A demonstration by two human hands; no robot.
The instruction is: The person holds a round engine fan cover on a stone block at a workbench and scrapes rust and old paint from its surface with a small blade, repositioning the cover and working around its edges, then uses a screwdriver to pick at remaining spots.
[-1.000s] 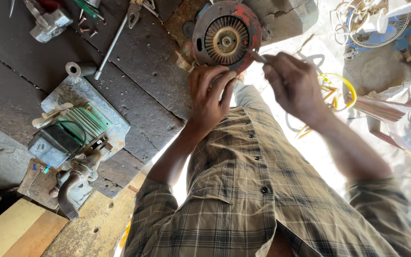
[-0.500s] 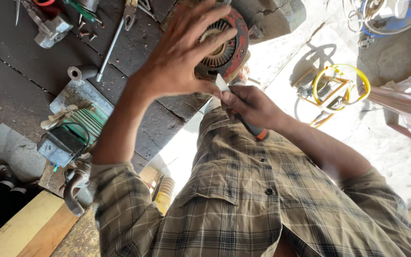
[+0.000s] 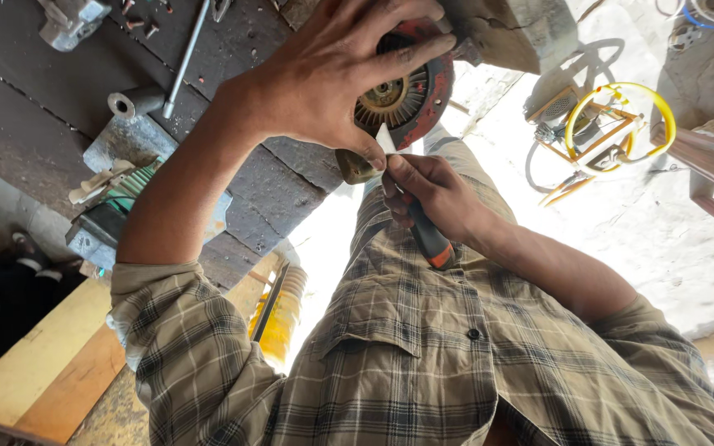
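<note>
— Dark plank worktop, near edge: where's the motor?

— Under your left hand, fingers spread, gripping its casing. Likely heavy, rigid; hold the rim. Right hand clenches the screwdriver.

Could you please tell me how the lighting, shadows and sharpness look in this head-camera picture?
Head view: harsh sunlight blows out the pale concrete floor and the gap beside the dark wooden workbench, which sits in shade; the yellow ring-shaped frame casts a crisp shadow; the left hand on the round red motor housing and the right hand holding the black-and-orange-handled tool look sharp, without obvious blur.
</note>
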